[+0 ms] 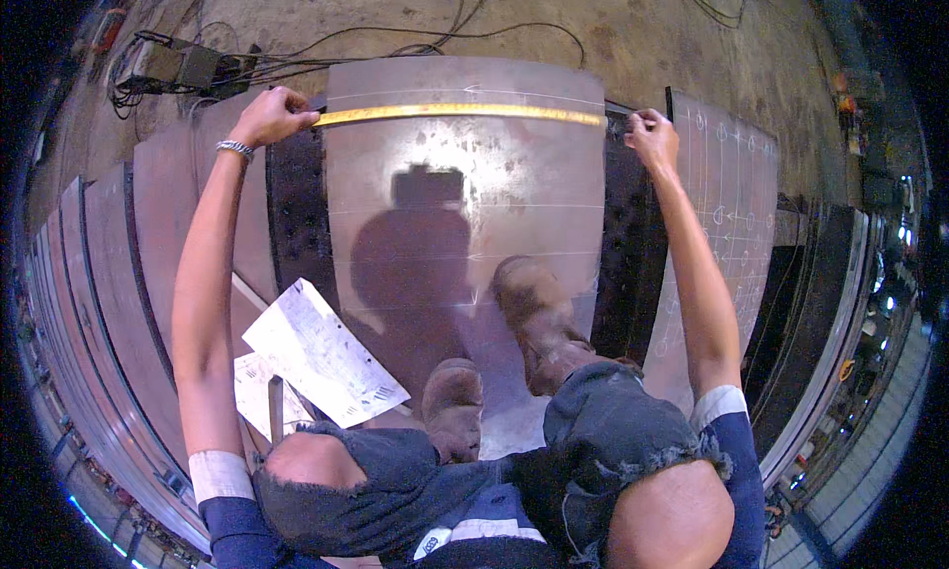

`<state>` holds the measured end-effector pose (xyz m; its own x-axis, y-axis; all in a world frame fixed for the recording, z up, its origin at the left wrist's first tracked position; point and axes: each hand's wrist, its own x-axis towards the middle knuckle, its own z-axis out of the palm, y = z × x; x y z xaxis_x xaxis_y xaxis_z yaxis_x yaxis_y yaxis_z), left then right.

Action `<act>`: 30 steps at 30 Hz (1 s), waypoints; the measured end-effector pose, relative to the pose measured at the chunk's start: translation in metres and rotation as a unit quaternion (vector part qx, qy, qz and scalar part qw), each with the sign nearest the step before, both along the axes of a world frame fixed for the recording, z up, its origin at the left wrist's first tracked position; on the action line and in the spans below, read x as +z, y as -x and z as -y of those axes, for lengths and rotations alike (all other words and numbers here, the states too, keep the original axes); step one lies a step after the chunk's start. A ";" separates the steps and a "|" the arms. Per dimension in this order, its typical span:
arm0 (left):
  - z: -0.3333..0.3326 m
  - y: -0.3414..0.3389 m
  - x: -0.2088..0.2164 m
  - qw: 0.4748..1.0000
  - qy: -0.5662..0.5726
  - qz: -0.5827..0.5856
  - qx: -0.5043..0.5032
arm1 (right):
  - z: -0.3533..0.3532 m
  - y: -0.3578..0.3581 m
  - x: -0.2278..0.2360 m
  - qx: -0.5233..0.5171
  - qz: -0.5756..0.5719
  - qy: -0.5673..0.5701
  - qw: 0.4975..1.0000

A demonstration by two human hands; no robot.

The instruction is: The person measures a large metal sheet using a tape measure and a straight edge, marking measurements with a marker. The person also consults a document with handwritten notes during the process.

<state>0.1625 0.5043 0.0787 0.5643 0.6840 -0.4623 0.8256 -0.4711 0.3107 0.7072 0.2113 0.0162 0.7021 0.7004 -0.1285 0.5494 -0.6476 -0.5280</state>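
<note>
A yellow measuring tape [465, 109] stretches across the far part of a grey steel plate [534, 183], almost from one side edge to the other. My left hand [269, 117] is closed, its fingertips pinching the tape's left end just past the plate's left edge. Beyond the right edge is my right hand [653, 141], fingers curled together close to the tape's other end. A small dark gap shows between them, and whatever those fingers hold is hidden. Thin white lines and arrows mark the plate. My boots [453, 406] rest on its near part.
Paper sheets [331, 356] lie at the left by my knee, beside a narrow metal bar [276, 411]. More steel plates stand in rows on both sides; the right one [722, 203] bears chalked lines and circles. Black cables [435, 45] and a boxy device [188, 65] lie on the far floor.
</note>
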 end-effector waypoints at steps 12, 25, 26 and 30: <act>-0.004 -0.038 0.000 0.996 0.036 -0.061 0.059 | -0.012 0.026 -0.012 -0.055 -0.187 -0.052 0.979; -0.029 -0.003 -0.025 1.000 0.008 0.003 0.010 | -0.037 0.053 0.010 -0.056 -0.159 -0.091 0.982; -0.036 -0.011 -0.028 0.999 0.036 -0.002 -0.006 | -0.032 0.040 0.008 -0.044 -0.186 -0.090 0.977; -0.036 -0.026 -0.013 0.998 0.049 -0.028 -0.007 | -0.023 0.032 0.004 -0.051 -0.184 -0.081 0.978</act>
